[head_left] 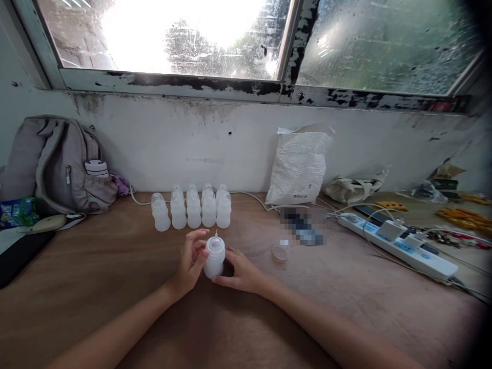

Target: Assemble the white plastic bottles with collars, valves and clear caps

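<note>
A white translucent bottle [214, 262] stands upright on the wooden table [238, 328], its top ring and pointed nipple showing without a cover. My right hand [240, 271] holds the bottle's lower right side between thumb and fingers. On the other side, my left hand [191, 261] is beside the bottle with fingers apart and raised, the thumb near its upper edge; whether it touches is unclear. Several similar bottles [193, 210] with clear caps stand in rows behind my hands. A clear round cap [279, 253] lies on the table to the right.
A grey backpack [57, 164] sits at the back left, near a black flat item [23, 256]. A white plastic package [298, 166] leans on the wall. At the right lies a power strip [400, 246] with cables. A blurred-out object [303, 225] lies behind the cap.
</note>
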Available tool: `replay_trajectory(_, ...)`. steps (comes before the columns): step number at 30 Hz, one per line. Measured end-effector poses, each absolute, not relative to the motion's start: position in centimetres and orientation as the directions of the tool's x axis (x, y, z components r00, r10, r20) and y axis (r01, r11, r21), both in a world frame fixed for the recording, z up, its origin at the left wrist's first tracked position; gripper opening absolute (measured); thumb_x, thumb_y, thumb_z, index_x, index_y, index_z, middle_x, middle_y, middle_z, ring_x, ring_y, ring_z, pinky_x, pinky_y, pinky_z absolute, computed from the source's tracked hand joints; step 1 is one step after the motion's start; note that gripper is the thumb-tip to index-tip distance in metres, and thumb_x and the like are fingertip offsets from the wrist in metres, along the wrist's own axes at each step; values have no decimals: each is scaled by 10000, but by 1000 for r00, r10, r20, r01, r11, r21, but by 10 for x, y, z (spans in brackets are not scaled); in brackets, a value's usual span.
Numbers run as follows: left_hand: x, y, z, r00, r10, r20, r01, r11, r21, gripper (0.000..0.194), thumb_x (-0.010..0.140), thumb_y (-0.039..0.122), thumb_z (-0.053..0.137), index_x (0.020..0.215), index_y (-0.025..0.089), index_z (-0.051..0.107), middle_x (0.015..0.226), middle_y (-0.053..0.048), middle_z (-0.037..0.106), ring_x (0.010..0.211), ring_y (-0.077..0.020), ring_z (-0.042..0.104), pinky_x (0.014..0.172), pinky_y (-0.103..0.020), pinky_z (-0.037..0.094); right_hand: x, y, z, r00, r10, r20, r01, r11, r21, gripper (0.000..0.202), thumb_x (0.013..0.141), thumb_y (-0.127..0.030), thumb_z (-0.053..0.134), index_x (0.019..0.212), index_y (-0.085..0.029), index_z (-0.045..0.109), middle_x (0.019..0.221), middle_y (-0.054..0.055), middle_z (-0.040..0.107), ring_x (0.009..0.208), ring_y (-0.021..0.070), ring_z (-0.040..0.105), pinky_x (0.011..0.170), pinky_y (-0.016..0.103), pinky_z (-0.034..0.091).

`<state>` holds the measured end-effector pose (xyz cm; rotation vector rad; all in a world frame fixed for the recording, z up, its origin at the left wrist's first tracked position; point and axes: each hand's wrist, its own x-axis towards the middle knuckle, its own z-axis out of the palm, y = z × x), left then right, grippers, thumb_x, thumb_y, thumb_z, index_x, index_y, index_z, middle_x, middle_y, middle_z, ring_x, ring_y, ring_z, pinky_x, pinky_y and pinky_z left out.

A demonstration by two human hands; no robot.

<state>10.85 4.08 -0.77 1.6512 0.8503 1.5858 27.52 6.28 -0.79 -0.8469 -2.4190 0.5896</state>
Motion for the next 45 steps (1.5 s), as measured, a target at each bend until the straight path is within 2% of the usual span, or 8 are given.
replay_trajectory(6,108,41,0,7,858,513,24,-513,858,265,855,357,361,1061,202,419,1041,-79,538,875,-165,570,768,-309,454,275,64,-11,-671,659,340,459,729,-507,465,661,-387,620,1054,-169,502,967,76,596,893,227,515,807,359,375)
replay_trajectory(11,113,40,20,77,869,489,74,-494,866,516,676,340,634,1122,201,417,1021,-73,537,949,-208,531,825,-322,431,276,62,4,-634,661,401,507,747,-429,354,653,-297,599,968,-172,497,918,72,581,868,227,514,814,381,359)
replay_trajectory(18,134,13,49,-126,887,444,-75,-455,887,354,671,286,640,950,214,435,954,-34,549,891,-172,545,754,-281,463,264,38,27,-422,718,553,453,695,-557,485,686,-278,581,1115,-204,367,1038,87,517,909,213,509,748,325,420)
replay_trajectory(23,136,-6,63,85,918,388,-117,-378,918,260,670,257,638,879,201,494,871,-37,583,799,-172,565,704,-286,478,258,25,26,-409,744,529,411,668,-621,392,615,-230,603,979,-210,458,898,46,549,781,192,538,676,297,441)
replay_trajectory(29,126,-6,77,309,873,378,-165,-342,925,136,634,224,633,706,178,527,665,-4,603,682,-159,575,897,-400,381,259,11,50,-708,688,162,89,313,-945,228,546,-134,610,741,-181,500,664,-34,489,600,109,494,476,193,387)
replay_trajectory(35,125,-11,83,484,815,319,-280,-202,939,156,608,179,622,694,159,493,647,0,598,689,-157,581,827,-385,425,264,11,65,-903,426,-64,93,47,-995,163,540,-200,647,606,-137,512,616,-45,497,562,67,470,499,174,388)
replay_trajectory(41,131,-17,81,265,844,466,7,-485,874,142,607,63,557,689,166,502,665,23,585,654,-112,570,895,-360,385,255,12,49,-663,707,245,39,360,-932,232,517,-158,639,631,-171,437,637,-39,443,591,81,419,518,184,374)
replay_trajectory(45,135,-22,76,269,763,587,91,-627,774,188,566,45,546,694,175,503,659,23,585,615,-109,564,811,-314,437,252,6,40,-515,725,459,71,569,-819,223,548,-206,569,553,-189,348,566,-36,390,534,85,382,525,217,397)
